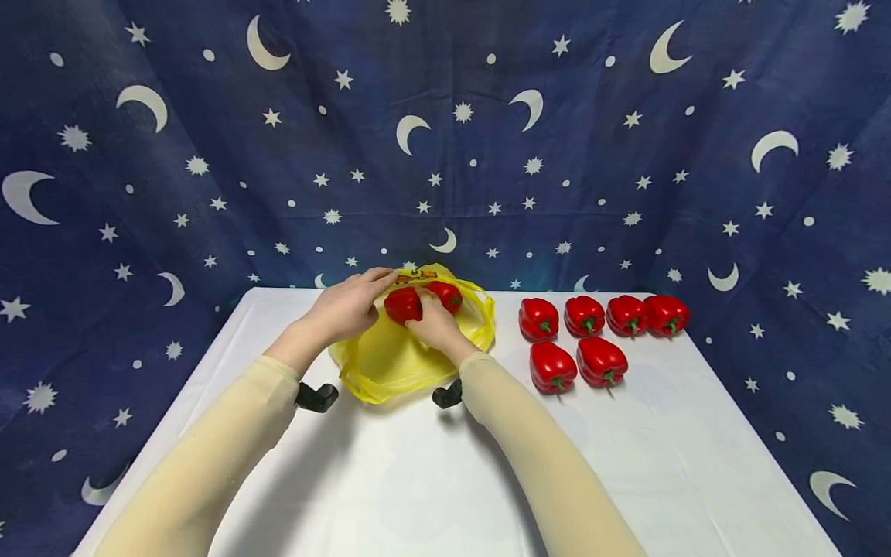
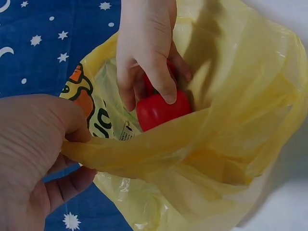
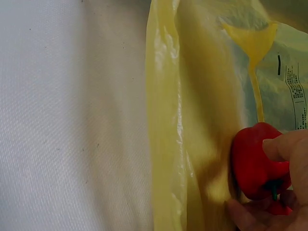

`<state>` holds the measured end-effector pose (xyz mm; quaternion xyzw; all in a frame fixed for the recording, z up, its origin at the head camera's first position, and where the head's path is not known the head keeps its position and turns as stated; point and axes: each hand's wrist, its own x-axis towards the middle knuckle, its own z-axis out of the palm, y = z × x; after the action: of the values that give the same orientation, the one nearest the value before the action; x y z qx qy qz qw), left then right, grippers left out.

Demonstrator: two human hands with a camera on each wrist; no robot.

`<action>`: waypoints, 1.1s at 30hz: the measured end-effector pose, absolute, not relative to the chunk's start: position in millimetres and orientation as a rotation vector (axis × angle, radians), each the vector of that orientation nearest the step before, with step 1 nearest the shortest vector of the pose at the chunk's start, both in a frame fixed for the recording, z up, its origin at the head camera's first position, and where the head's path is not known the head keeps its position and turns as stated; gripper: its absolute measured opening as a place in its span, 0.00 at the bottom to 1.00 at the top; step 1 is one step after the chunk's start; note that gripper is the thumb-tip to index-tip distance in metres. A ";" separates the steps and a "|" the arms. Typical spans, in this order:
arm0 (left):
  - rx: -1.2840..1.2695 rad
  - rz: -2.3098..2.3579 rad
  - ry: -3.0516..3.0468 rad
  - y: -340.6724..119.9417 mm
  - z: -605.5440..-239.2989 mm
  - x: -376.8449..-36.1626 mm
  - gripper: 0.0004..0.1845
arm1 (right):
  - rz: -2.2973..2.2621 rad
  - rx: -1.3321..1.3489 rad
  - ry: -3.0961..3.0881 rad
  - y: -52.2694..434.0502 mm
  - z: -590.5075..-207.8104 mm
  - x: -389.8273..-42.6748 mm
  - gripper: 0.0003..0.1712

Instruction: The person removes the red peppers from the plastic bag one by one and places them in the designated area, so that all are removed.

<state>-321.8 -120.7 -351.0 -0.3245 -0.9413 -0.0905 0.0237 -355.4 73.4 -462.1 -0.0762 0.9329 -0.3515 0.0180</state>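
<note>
A yellow plastic bag (image 1: pixel 397 360) lies open at the back middle of the white table (image 1: pixel 418 480). My left hand (image 1: pixel 351 305) pinches the bag's rim and holds the mouth up; in the left wrist view the left hand (image 2: pixel 72 144) has thumb and fingers closed on the yellow film (image 2: pixel 231 144). My right hand (image 1: pixel 433 323) reaches into the mouth and grips a red bell pepper (image 1: pixel 402 305). In the left wrist view its fingers (image 2: pixel 161 82) wrap that pepper (image 2: pixel 161 109). The right wrist view shows the pepper (image 3: pixel 252 166) against the bag wall (image 3: pixel 192 120). A second pepper (image 1: pixel 448 295) sits inside the bag.
Several red bell peppers (image 1: pixel 581 336) stand in two rows on the table to the right of the bag. A dark blue cloth with moons and stars (image 1: pixel 445 139) hangs behind and beside the table. White tabletop (image 3: pixel 72 120) stretches toward me.
</note>
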 end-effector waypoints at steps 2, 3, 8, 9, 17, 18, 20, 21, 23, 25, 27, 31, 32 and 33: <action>-1.006 -0.286 -2.919 -120.5 -351.4 -321.5 0.39 | -1.082 -0.224 2.904 73.1 -462.3 -354.9 0.46; -1.005 -0.292 -2.922 -120.9 -351.6 -321.4 0.39 | -1.076 -0.220 2.908 72.7 -462.5 -354.8 0.46; -0.981 -0.298 -2.929 -133.3 -351.9 -318.3 0.40 | -1.072 -0.234 2.906 58.7 -461.8 -354.7 0.46; -0.986 -0.306 -2.925 -133.9 -352.0 -318.1 0.40 | -1.063 -0.225 2.915 57.6 -461.9 -354.6 0.45; -1.036 -0.344 -2.902 -124.3 -353.6 -319.5 0.39 | -1.085 -0.209 2.961 64.7 -461.2 -354.9 0.42; -1.041 -0.346 -2.899 -123.0 -354.0 -319.8 0.39 | -1.082 -0.215 2.963 65.7 -461.1 -355.5 0.42; -1.044 -0.349 -2.895 -123.2 -354.0 -319.7 0.39 | -1.055 -0.241 2.967 63.8 -460.8 -357.8 0.42; -1.045 -0.351 -2.894 -123.2 -353.9 -319.7 0.39 | -1.036 -0.252 2.975 62.7 -460.8 -359.0 0.42; -1.047 -0.354 -2.891 -123.2 -353.6 -319.4 0.39 | -0.997 -0.274 2.987 60.8 -460.7 -360.8 0.43; -1.050 -0.359 -2.890 -123.0 -353.3 -319.3 0.39 | -0.973 -0.283 2.998 59.4 -461.1 -362.1 0.44; -1.052 -0.366 -2.889 -122.7 -353.1 -319.3 0.39 | -0.972 -0.270 3.007 58.4 -461.7 -362.3 0.43; -1.051 -0.385 -2.889 -122.1 -352.8 -319.0 0.39 | -1.012 -0.228 3.007 56.7 -464.4 -362.1 0.43; -1.049 -0.389 -2.889 -122.0 -352.8 -318.8 0.40 | -1.025 -0.223 3.005 56.2 -465.0 -361.9 0.43; -1.047 -0.395 -2.890 -121.8 -352.7 -318.8 0.40 | -1.037 -0.221 3.006 55.8 -465.7 -361.8 0.43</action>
<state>-318.8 -121.8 -352.7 -0.3379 -0.9323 -0.1274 0.0214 -361.8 55.8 -465.7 -0.0692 0.9428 -0.3254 -0.0231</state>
